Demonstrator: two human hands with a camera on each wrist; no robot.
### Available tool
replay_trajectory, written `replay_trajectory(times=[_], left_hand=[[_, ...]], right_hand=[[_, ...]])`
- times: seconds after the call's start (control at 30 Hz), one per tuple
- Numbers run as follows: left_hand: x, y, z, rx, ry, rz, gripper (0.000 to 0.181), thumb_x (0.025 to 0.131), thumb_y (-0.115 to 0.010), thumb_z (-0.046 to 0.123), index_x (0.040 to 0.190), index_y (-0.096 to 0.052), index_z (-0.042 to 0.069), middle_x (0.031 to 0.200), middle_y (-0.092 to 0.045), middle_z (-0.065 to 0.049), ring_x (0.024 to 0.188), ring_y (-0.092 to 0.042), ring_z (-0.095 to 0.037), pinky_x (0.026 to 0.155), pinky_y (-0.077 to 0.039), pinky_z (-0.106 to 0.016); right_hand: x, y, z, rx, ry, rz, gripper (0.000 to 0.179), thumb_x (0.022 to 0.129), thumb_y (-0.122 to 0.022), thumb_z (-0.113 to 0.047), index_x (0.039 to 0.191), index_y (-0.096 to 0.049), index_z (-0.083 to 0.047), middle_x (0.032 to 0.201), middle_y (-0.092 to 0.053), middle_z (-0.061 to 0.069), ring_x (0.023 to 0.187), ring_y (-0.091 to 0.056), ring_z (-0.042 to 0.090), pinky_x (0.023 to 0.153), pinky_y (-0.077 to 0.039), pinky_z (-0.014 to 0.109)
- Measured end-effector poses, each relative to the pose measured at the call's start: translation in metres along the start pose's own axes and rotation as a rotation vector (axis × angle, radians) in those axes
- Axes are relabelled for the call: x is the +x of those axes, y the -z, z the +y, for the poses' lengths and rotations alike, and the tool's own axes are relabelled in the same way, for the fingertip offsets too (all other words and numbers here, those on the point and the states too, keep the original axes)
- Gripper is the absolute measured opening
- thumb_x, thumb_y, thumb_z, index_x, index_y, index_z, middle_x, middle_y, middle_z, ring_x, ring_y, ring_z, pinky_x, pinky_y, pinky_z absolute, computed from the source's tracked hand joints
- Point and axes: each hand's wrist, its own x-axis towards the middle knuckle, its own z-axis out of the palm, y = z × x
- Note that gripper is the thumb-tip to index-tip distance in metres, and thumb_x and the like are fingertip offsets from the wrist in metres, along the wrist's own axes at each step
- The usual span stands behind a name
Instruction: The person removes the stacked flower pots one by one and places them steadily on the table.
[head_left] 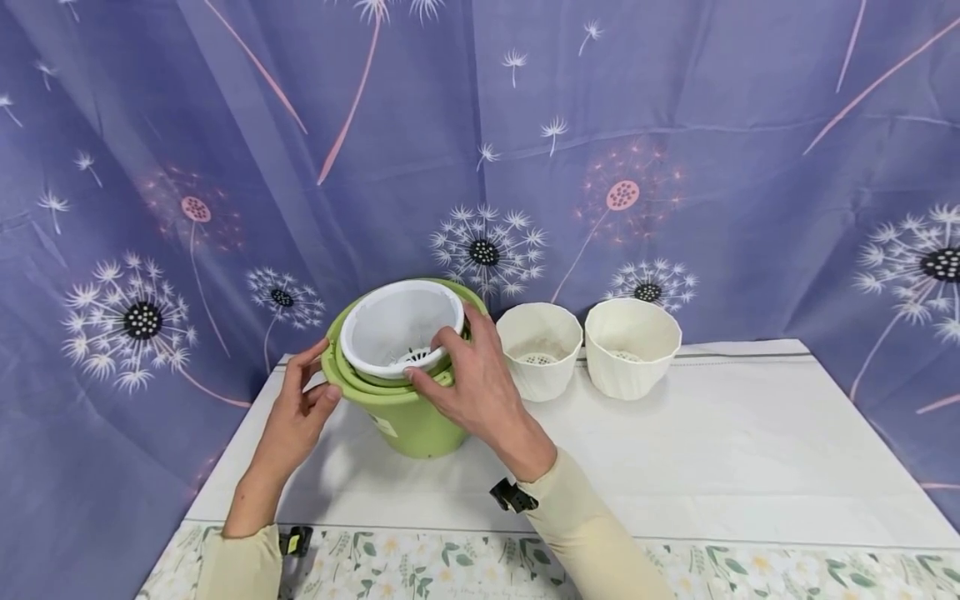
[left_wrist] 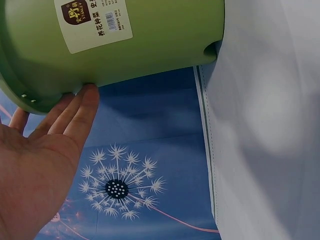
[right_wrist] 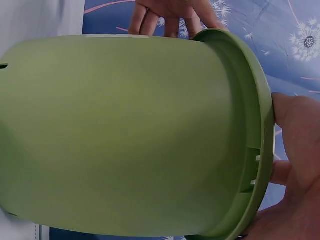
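Observation:
A large green flowerpot (head_left: 423, 429) stands on the table with a smaller green pot (head_left: 356, 377) nested in it. Innermost sits a white flowerpot (head_left: 375, 325) with slots in its bottom. My right hand (head_left: 483, 379) reaches over the front right of the stack and pinches the white pot's rim, with the index finger bent inside it and the thumb at its front. On the other side, my left hand (head_left: 292, 425) touches the big pot at its rim; in the left wrist view its fingers (left_wrist: 80, 112) lie fairly straight against the green wall.
Two cream fluted pots with holed bottoms, one nearer (head_left: 542, 383) and one farther right (head_left: 633, 379), stand beside the stack. A white cloth with a floral front border (head_left: 420, 558) covers the table. Behind hangs a blue dandelion-print curtain (head_left: 720, 217).

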Motion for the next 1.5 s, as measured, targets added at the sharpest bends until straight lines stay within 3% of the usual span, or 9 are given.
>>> replay_trajectory(times=[0.43, 0.63, 0.83, 1.13, 1.5], left_hand=[[0.002, -0.002, -0.001, 0.013, 0.012, -0.006, 0.064, 0.112, -0.055, 0.010, 0.169, -0.026, 0.022, 0.158, -0.043, -0.019, 0.123, -0.062, -0.001, 0.098, -0.050, -0.013], [-0.001, -0.005, 0.000, 0.007, -0.010, -0.003, 0.064, 0.112, -0.054, 0.009, 0.168, -0.026, 0.018, 0.158, -0.042, -0.023, 0.122, -0.062, 0.002, 0.097, -0.050, -0.013], [0.006, -0.006, 0.002, 0.003, 0.003, -0.001, 0.064, 0.113, -0.052, 0.011, 0.169, -0.025, 0.024, 0.161, -0.040, -0.017, 0.125, -0.061, 0.001, 0.099, -0.049, -0.013], [0.002, 0.002, 0.004, 0.023, 0.022, 0.001, 0.063, 0.113, -0.052, 0.011, 0.169, -0.025, 0.023, 0.160, -0.040, -0.019, 0.124, -0.060, 0.004, 0.099, -0.048, -0.012], [-0.002, 0.001, 0.001, 0.031, 0.014, -0.008, 0.064, 0.113, -0.052, 0.011, 0.169, -0.023, 0.022, 0.160, -0.040, -0.020, 0.124, -0.061, 0.003, 0.099, -0.049, -0.013]], right_hand=[[0.001, 0.000, 0.003, 0.025, -0.026, -0.008, 0.038, 0.087, -0.088, -0.038, 0.094, -0.063, -0.011, 0.148, -0.050, 0.026, 0.137, -0.048, 0.042, 0.111, -0.044, 0.054], [0.000, 0.003, 0.001, 0.016, -0.057, -0.040, 0.039, 0.086, -0.089, -0.039, 0.094, -0.063, -0.011, 0.148, -0.050, 0.027, 0.136, -0.048, 0.041, 0.109, -0.046, 0.054], [0.007, 0.007, 0.003, -0.001, -0.047, -0.014, 0.039, 0.084, -0.091, -0.038, 0.094, -0.064, -0.011, 0.144, -0.053, 0.021, 0.131, -0.052, 0.038, 0.108, -0.046, 0.052], [0.006, 0.000, -0.001, 0.033, -0.047, -0.018, 0.040, 0.085, -0.090, -0.039, 0.093, -0.064, -0.010, 0.145, -0.053, 0.023, 0.130, -0.053, 0.039, 0.108, -0.046, 0.053], [0.005, 0.002, -0.007, 0.035, -0.139, -0.048, 0.044, 0.079, -0.094, -0.040, 0.092, -0.065, -0.011, 0.149, -0.052, 0.024, 0.132, -0.052, 0.039, 0.107, -0.048, 0.052]])
